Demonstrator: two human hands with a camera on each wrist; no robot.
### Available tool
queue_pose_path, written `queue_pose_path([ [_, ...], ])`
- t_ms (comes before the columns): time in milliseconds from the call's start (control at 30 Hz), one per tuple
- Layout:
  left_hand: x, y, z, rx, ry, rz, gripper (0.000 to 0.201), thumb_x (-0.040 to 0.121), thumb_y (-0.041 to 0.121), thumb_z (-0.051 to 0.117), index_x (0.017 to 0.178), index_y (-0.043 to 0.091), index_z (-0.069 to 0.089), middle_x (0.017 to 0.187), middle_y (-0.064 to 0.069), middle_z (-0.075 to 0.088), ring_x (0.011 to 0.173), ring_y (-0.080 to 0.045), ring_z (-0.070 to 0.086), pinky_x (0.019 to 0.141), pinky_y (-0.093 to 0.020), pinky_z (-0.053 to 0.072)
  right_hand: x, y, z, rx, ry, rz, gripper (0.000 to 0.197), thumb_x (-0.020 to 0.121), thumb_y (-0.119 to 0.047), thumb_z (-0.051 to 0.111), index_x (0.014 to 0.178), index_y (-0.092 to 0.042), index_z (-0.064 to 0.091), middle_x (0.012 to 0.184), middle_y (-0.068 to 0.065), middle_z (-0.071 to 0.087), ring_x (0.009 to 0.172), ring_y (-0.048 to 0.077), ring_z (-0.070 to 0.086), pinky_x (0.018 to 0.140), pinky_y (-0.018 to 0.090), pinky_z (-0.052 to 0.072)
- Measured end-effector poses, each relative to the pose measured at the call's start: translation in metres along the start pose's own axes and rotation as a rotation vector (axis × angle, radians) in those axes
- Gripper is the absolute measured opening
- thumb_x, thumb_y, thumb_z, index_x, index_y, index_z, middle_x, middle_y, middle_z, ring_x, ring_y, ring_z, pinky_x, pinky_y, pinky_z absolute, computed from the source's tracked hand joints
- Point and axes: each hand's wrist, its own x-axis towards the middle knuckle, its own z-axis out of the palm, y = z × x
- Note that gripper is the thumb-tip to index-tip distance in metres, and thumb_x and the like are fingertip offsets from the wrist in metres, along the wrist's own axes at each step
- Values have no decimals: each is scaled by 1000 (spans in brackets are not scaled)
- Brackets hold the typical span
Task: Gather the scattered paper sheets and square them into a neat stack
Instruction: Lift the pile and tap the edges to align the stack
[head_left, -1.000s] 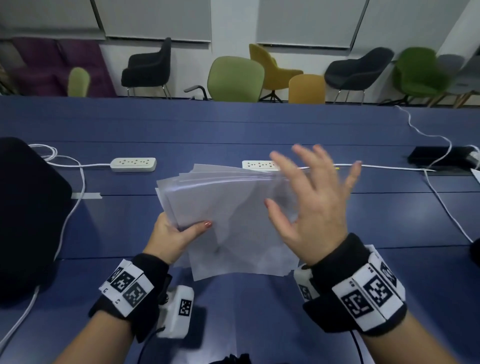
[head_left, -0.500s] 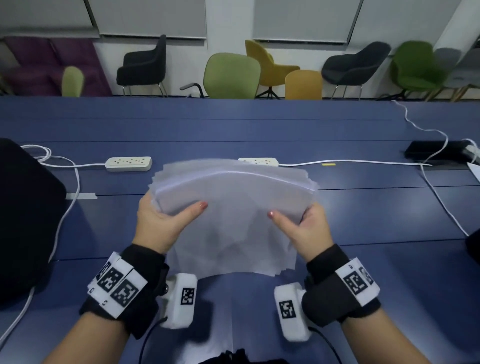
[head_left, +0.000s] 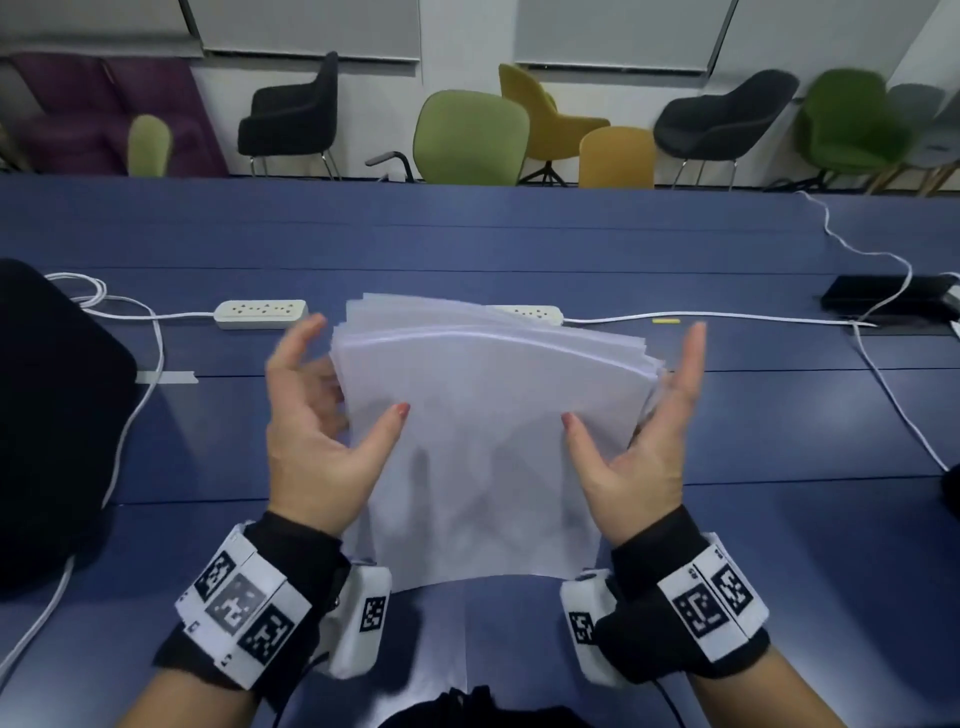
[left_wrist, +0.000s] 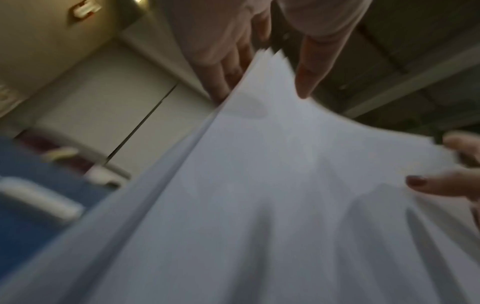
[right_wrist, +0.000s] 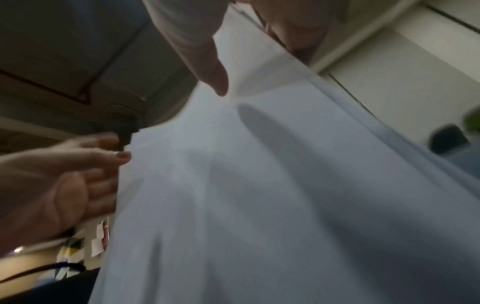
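A stack of white paper sheets (head_left: 488, 441) stands tilted on its lower edge on the blue table (head_left: 519, 234), its top edges fanned slightly. My left hand (head_left: 348, 371) flanks the stack's left side, with its thumb on the front face and its fingers spread and straight, blurred. My right hand (head_left: 634, 374) flanks the right side, fingers straight up along the edge and thumb on the front. In the left wrist view the paper (left_wrist: 272, 195) lies between thumb and fingers (left_wrist: 223, 67). The right wrist view shows the same on the sheets (right_wrist: 259, 195).
Two white power strips (head_left: 261, 313) (head_left: 530, 313) with white cables lie just behind the stack. A large black object (head_left: 52, 415) sits at the left, a black box (head_left: 883, 301) at the far right. Chairs (head_left: 467, 137) stand beyond the table's far edge.
Half a second ago both hands gripped the stack's sides with curled fingers. Now their fingers have straightened and spread alongside it, and the sheets look better aligned.
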Motion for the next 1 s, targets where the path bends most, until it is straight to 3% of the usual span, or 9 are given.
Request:
queue_pose_path([
  [100, 10, 14, 3, 198, -79, 245, 96, 70, 7, 69, 139, 51, 19, 117, 11, 46, 108, -19, 55, 87, -33, 52, 6, -9, 2, -187, 0, -194, 98, 69, 6, 62, 145, -32, 12, 121, 8, 40, 116, 5, 41, 106, 15, 27],
  [167, 14, 16, 5, 418, -152, 358, 92, 71, -1, 66, 142, 40, 25, 111, 4, 44, 98, -2, 44, 94, -9, 38, 7, -15, 1, -308, -36, -248, 78, 70, 13, 59, 139, -14, 35, 113, 8, 43, 105, -5, 40, 99, 4, 27],
  [300, 9, 18, -3, 574, -181, 326, 72, 73, -3, 63, 135, 24, 40, 95, -14, 57, 75, -12, 43, 72, 1, 34, 1, -19, -7, -306, -61, -248, 72, 72, 19, 55, 131, -22, 46, 105, 16, 59, 91, 10, 52, 86, -5, 29],
  [467, 8, 25, -7, 529, -138, 414, 57, 76, -2, 63, 125, 20, 45, 104, 8, 56, 91, -17, 52, 78, -8, 39, 2, -21, -9, -193, -34, -308, 88, 75, 15, 55, 138, -38, 24, 136, -39, 33, 121, -17, 37, 98, 2, 31],
  [567, 16, 33, -9, 449, -127, 445, 61, 78, 1, 63, 130, 24, 42, 120, 34, 46, 105, -6, 54, 86, -32, 50, 12, -27, -13, -87, 11, -266, 95, 78, 6, 55, 137, -54, 10, 143, -3, 43, 109, 20, 58, 95, 31, 48],
  [633, 17, 31, -11, 419, -143, 419, 67, 78, 2, 63, 134, 29, 37, 126, 37, 41, 107, -4, 53, 87, -40, 51, 12, -25, -14, -42, -5, -190, 97, 78, 3, 54, 135, -58, 5, 111, 6, 58, 82, 24, 59, 80, 40, 53],
  [700, 12, 22, -12, 443, -166, 405, 73, 78, 1, 61, 135, 35, 32, 115, 24, 46, 97, -4, 52, 81, -36, 51, 4, -18, -13, -100, -24, -205, 98, 77, 5, 53, 139, -51, 2, 91, 1, 55, 80, 15, 56, 76, 38, 52],
  [833, 7, 6, -9, 478, -159, 413, 70, 80, 1, 58, 136, 33, 30, 108, 16, 42, 94, 6, 43, 79, -13, 43, -2, -9, -8, -217, 2, -318, 100, 75, 9, 54, 143, -43, 3, 105, 19, 51, 101, 12, 49, 92, 28, 45],
  [1000, 13, 5, -3, 477, -139, 337, 65, 74, 5, 64, 131, 25, 40, 111, 14, 45, 104, 9, 42, 82, -33, 50, 8, -5, -4, -338, 51, -359, 75, 70, 13, 61, 132, -26, 44, 113, 21, 43, 106, 15, 44, 98, 4, 27],
])
